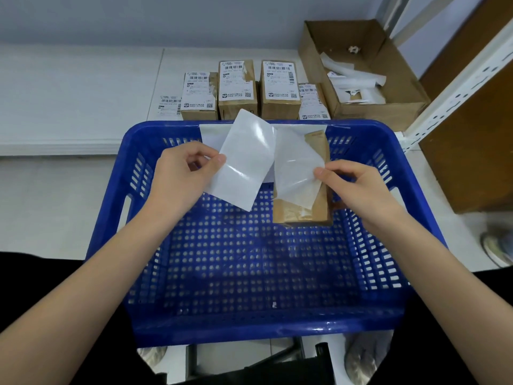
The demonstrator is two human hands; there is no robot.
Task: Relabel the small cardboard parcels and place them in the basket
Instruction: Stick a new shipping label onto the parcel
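A blue perforated basket (249, 323) stands in front of me. Inside it, against the far right, a small brown cardboard parcel (313, 209) stands tilted. My left hand (183, 173) pinches a white sheet (244, 162), blank side toward me, above the basket. My right hand (358, 184) pinches a second glossy translucent sheet (294, 173) that hangs in front of the parcel. The two sheets are apart except near their top edges. Behind the basket several labelled parcels (237, 87) stand in a row on the white table.
An open cardboard box (388, 87) holding discarded label backings sits at the back right. A loose printed label (168, 105) lies left of the parcel row. A white metal shelf post (455, 87) rises on the right, with a brown panel beyond it.
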